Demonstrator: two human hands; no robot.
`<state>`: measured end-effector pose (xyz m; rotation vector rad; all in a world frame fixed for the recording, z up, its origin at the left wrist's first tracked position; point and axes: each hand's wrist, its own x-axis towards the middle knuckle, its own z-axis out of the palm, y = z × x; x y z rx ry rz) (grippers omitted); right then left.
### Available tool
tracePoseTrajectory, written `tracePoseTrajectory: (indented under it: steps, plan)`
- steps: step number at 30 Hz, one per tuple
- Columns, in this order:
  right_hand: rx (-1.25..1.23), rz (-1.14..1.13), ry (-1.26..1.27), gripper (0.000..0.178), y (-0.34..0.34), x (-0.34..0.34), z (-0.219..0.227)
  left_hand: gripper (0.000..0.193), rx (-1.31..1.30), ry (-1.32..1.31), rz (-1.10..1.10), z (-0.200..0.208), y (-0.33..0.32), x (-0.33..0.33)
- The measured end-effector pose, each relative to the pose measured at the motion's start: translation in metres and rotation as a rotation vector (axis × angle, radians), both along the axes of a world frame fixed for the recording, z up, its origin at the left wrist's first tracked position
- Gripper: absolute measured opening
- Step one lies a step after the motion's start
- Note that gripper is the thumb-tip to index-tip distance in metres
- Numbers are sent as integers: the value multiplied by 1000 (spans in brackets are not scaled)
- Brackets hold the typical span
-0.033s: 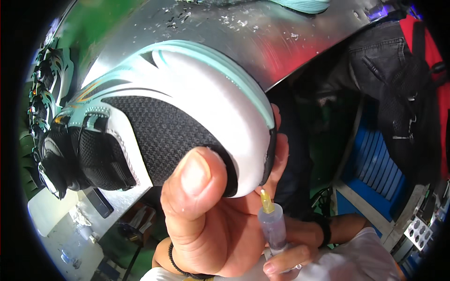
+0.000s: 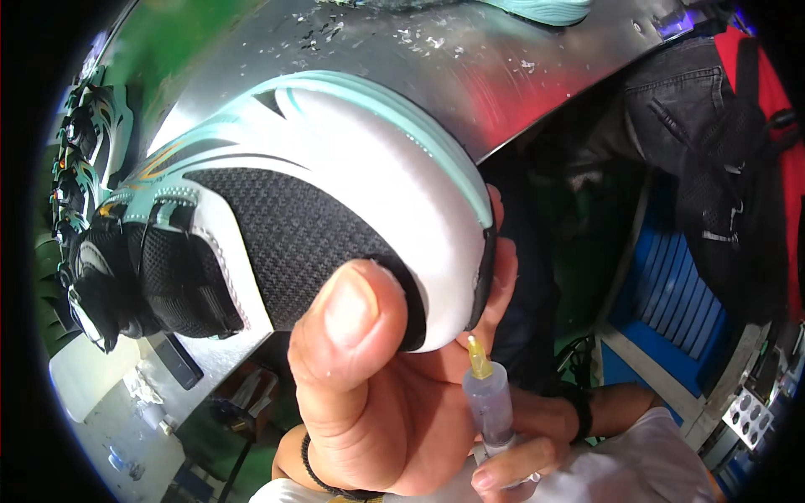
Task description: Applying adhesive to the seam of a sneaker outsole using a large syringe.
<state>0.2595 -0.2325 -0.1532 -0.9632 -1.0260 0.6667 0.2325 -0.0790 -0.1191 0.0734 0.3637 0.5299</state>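
A sports shoe point(image 2: 369, 159) in white, black mesh and mint green fills the middle, tilted with its mint sole up. My left hand point(image 2: 394, 402) is closed on its toe end, thumb pressed on the black mesh and fingertips showing past the far edge. Below that edge, my right hand point(image 2: 520, 465) grips a clear syringe point(image 2: 488, 402) with a yellow tip. The tip points up at the dark edge strip of the sole, very near it; whether it touches is unclear. Part of my right hand is hidden behind the syringe and left hand.
A metal table point(image 2: 470, 84) with white scraps lies beyond the shoe, another mint sole point(image 2: 545, 10) at its far edge. More shoes point(image 2: 84, 151) line the left. A phone-like dark slab point(image 2: 179, 362) rests lower left. At right stand a person in dark trousers point(image 2: 679, 109) and a blue slatted crate point(image 2: 671, 285).
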Motion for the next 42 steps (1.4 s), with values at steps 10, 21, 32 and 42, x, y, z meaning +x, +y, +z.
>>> tracePoseTrajectory:
  steps: [10,21,32,42]
  plan:
    - [-25,207,192,32,-30,22,16,58,-5,79,-341,16,2,-28]
    - [-61,76,433,65,52,54,6,91,189,350,-484,-41,7,-109]
    - [-188,58,475,75,102,36,18,91,211,256,-598,-55,13,-132]
    - [354,29,356,76,134,36,-24,82,141,138,-626,-52,11,-128]
